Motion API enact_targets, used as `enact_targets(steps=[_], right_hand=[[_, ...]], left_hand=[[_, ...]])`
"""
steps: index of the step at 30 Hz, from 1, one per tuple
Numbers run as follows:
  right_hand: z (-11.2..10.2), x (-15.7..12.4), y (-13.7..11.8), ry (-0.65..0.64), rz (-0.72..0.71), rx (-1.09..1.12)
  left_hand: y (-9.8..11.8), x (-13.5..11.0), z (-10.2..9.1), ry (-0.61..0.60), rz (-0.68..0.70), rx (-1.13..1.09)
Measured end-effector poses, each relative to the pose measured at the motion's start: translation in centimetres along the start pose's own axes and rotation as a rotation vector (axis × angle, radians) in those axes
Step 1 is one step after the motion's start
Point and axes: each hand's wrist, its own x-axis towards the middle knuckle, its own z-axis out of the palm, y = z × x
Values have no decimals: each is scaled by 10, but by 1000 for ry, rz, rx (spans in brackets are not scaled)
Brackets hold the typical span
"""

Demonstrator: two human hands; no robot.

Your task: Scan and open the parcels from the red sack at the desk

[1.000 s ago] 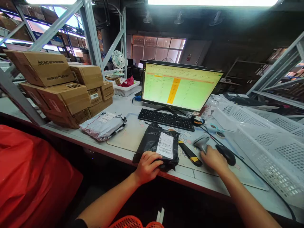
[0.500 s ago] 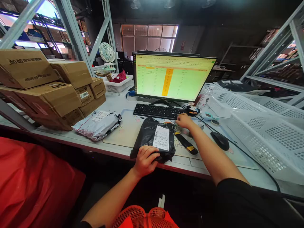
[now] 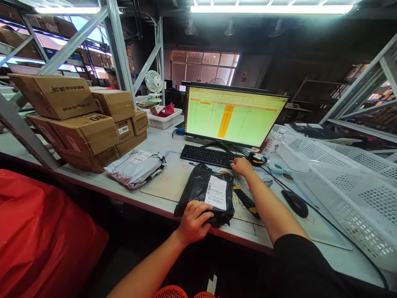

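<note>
1. Head view shows me the black parcel [image 3: 195, 184] on the counter [image 3: 164, 138], right at the near edge, label [image 3: 216, 192] up.
2. I have the left hand [image 3: 195, 221] on its near side, fingers bent over the top; I cannot tell whether they grip or merely rest. The parcel lies straight ahead of that hand, which is the nearer one.
3. Its longer side appears to run away from the edge, toward the keyboard [image 3: 206, 155].
4. I see the right hand [image 3: 242, 165] beyond the parcel and to its right, fingers drawn narrow at the keyboard's right end. Nothing shows in it, but its fingertips are too small to judge.
5. Right of the parcel, room is tight: the knife [image 3: 246, 200] lies just beside it, partly behind the right forearm, with the mouse [image 3: 294, 203] farther out.
6. Leftward, I have bare mat [image 3: 166, 182] before the white parcel [image 3: 136, 167]; on the near side, the counter drops off.
</note>
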Motion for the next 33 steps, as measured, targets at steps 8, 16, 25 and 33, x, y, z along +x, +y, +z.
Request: enact_targets(steps=[8, 16, 25, 33], right_hand=[[8, -10, -7, 33, 71, 6], [-17, -26, -12, 45, -2, 67], [23, -185, -1, -33, -6, 59], [16, -222, 5, 427, -150, 529]], left_hand=[[-2, -1, 0, -17, -4, 6], [5, 11, -12, -75, -70, 72], [-95, 89, -93, 220, -636, 201], [-116, 73, -71, 222, -879, -56]])
